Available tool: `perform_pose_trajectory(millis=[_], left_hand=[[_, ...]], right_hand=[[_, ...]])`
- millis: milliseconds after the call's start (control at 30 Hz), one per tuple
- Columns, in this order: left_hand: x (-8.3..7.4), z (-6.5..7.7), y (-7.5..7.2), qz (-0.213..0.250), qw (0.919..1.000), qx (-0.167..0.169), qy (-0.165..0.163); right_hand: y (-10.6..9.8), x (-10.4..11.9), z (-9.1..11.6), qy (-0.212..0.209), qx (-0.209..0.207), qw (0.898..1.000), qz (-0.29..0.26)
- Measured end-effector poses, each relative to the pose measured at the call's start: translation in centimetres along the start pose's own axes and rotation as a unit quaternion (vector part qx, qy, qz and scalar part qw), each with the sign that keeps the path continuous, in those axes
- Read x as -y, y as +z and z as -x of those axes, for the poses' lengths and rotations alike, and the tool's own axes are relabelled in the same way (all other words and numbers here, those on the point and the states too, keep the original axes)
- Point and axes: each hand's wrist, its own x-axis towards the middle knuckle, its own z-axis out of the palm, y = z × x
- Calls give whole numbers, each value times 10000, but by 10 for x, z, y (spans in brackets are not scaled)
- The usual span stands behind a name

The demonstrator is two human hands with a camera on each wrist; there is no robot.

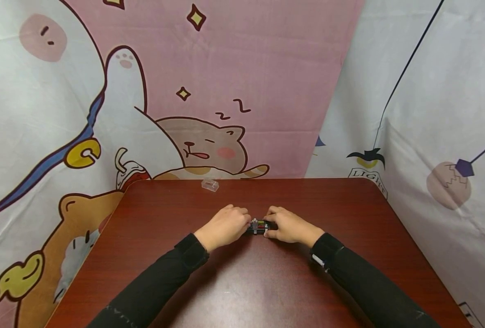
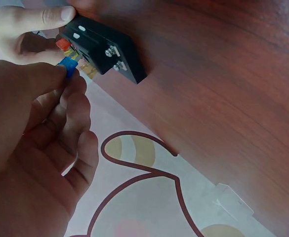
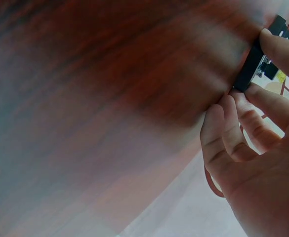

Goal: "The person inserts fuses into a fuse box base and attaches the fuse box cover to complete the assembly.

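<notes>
A small black fuse block (image 1: 256, 227) with silver screws at its end is on the table between the two hands. In the left wrist view, my left hand (image 2: 40, 108) pinches a blue blade fuse (image 2: 70, 64) between thumb and finger, right at the block's open side. Next to it a red fuse (image 2: 62, 44) and a bit of yellow show in the block. My right hand (image 1: 290, 226) grips the block's opposite end, thumb on one edge and fingers on the other; the screw end of the black block (image 3: 250, 64) shows between them in the right wrist view.
A clear plastic cover (image 1: 210, 184) lies near the back edge of the reddish-brown wooden table (image 1: 328, 200). Printed cartoon cloth (image 1: 267, 91) hangs behind the table and along both sides.
</notes>
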Motion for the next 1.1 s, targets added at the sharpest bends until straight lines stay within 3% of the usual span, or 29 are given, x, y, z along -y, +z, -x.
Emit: perform_pose_trajectory(millis=[333,1100], left_hand=[[0,-2,5,-84,9999,93,-26],[-1,-5,9,269,9993,140,-202]], right_hand=[[1,-1,-1,-68,-11,10000,10],[0,-3,-2,-123,-17,9999,-21]])
